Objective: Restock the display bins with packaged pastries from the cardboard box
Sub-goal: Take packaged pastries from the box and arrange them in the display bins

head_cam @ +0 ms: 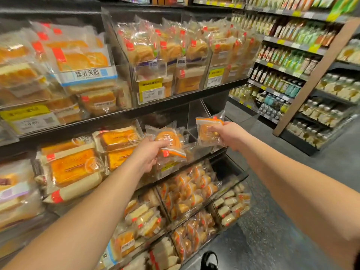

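While each hand grips one, round golden pastries (pixel 167 140), clear wrappers

Clear-wrapped golden round pastries (pixel 169 141) with orange-and-white stripes, red tags; yellow price labels (pixel 150 85); black shelves (pixel 124 114).

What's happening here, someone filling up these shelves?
Yes. A person is stocking a shop's pastry display. The left hand holds one wrapped round pastry and the right hand holds another, both in front of a nearly empty clear bin on the middle shelf. The bins around it already hold packaged cakes. The cardboard box is not in view.
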`<state>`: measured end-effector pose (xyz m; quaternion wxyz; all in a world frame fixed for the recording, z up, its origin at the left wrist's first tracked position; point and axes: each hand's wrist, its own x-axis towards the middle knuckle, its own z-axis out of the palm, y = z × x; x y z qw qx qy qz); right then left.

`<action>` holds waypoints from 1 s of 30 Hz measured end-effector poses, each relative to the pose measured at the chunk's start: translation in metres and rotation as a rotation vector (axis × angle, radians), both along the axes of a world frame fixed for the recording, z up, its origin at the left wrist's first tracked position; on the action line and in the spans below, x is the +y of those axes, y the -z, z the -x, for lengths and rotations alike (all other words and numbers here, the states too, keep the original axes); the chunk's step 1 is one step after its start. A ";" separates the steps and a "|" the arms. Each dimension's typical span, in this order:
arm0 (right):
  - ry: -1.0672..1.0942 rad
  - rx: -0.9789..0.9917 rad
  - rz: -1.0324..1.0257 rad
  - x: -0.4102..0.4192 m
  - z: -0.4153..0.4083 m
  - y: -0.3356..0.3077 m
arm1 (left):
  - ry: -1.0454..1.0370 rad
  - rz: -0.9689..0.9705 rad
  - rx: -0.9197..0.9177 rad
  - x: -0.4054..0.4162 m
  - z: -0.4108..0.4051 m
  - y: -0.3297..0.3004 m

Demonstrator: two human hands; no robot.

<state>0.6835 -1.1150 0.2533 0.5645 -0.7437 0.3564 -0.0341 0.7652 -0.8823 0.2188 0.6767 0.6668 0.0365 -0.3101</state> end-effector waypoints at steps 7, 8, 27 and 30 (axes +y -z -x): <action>-0.192 0.213 0.520 -0.016 -0.074 0.007 | -0.055 -0.059 -0.047 -0.027 -0.027 0.010; -0.245 0.229 0.523 -0.018 -0.085 0.007 | -0.070 -0.067 -0.045 -0.031 -0.031 0.011; -0.672 0.386 0.979 -0.052 -0.217 0.083 | -0.230 -0.058 0.054 -0.093 -0.074 0.045; -0.779 0.387 1.031 -0.052 -0.227 0.093 | -0.227 -0.057 0.060 -0.091 -0.076 0.051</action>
